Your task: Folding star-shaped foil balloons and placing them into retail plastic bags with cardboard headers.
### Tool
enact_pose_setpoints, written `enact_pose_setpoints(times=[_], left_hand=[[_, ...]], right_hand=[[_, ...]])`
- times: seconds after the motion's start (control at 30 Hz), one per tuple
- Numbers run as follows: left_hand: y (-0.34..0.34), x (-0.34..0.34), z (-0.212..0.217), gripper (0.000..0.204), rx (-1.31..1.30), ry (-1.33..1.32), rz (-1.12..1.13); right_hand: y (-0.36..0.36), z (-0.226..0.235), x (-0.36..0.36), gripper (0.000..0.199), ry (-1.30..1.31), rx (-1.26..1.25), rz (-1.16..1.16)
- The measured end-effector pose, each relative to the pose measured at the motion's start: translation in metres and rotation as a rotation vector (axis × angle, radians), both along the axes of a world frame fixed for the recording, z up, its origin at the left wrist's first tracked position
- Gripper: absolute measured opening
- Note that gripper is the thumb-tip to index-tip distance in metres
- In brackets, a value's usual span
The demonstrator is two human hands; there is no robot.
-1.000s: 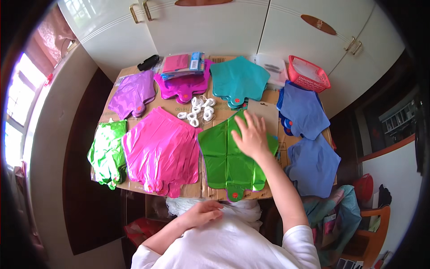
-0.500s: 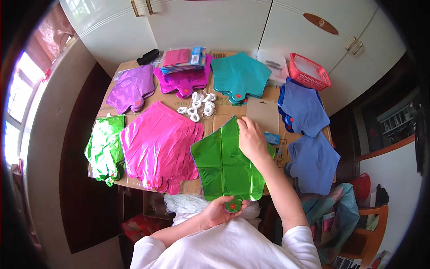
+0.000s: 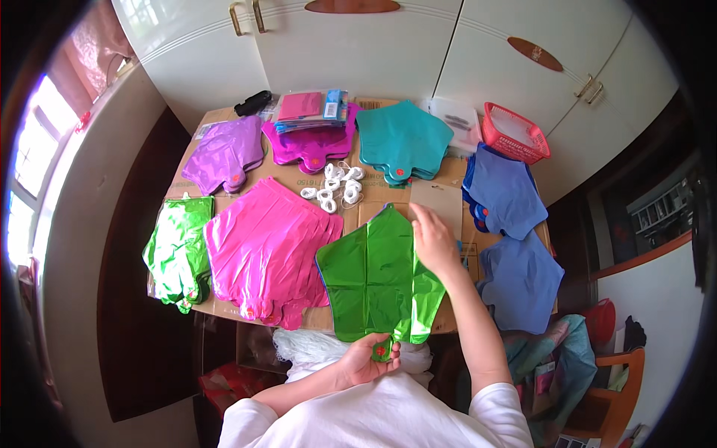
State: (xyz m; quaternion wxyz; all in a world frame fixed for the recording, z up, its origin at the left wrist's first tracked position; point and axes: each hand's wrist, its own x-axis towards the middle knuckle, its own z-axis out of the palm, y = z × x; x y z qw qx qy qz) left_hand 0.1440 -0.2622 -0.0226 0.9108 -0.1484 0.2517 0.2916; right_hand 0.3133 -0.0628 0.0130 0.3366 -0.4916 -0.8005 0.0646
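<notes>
A flat green star-shaped foil balloon (image 3: 366,272) lies creased in front of me, over the table's near edge. My left hand (image 3: 366,360) is closed on its rounded bottom tab, which bears a red mark. My right hand (image 3: 435,243) rests along the balloon's upper right edge, its fingers stretched out and not gripping it. Left of the green one, a stack of pink foil balloons (image 3: 265,246) fans out, its right side touching the green edge. Several small white ribbon rolls (image 3: 334,185) lie beyond.
Other foil balloon stacks surround these: bright green (image 3: 178,246), lilac (image 3: 224,155), magenta (image 3: 314,149), teal (image 3: 403,142) and blue (image 3: 515,276). Flat packs (image 3: 310,112) sit on the magenta stack. A red basket (image 3: 515,133) stands back right, before white cabinets (image 3: 358,52).
My right hand has slid from the balloon's top point down and right along its edge, its fingers now stretched out. My left hand keeps its hold on the tab.
</notes>
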Motion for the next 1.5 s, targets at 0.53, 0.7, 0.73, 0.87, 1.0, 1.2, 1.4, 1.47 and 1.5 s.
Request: enact_pose_setpoints(times=[0.53,0.7,0.73,0.87,1.0,1.2,1.4,1.47,1.5], left_hand=[[-0.013,-0.011,-0.005,0.029,0.094,0.005,-0.062],[-0.017,-0.014,-0.017,0.031,0.227,0.06,-0.095],[-0.017,-0.014,-0.017,0.031,0.234,0.065,-0.093],[-0.016,-0.018,-0.021,0.034,0.207,0.028,-0.084],[-0.01,-0.018,0.0,0.035,0.156,0.073,-0.101],[-0.007,-0.017,0.005,0.035,0.108,0.098,-0.096],[-0.008,-0.019,-0.003,0.031,0.015,0.018,-0.083],[-0.008,-0.018,0.0,0.031,-0.016,-0.021,-0.065],[-0.008,-0.018,0.002,0.031,-0.013,-0.031,-0.063]], right_hand=[[0.027,0.001,0.018,0.03,-0.104,-0.124,0.031],[0.021,-0.003,-0.02,0.028,0.003,-0.137,0.199],[0.024,-0.004,-0.024,0.029,-0.023,-0.158,0.16],[0.04,0.012,-0.042,0.029,-0.094,-0.516,0.06],[0.057,0.025,-0.05,0.028,-0.324,-0.616,-0.044],[0.069,0.008,-0.049,0.028,-0.31,-0.582,-0.033],[0.065,0.023,-0.048,0.039,-0.243,-0.719,0.044],[0.068,0.021,-0.041,0.038,-0.158,-0.776,0.159],[0.071,0.017,-0.035,0.037,-0.091,-0.802,0.244]])
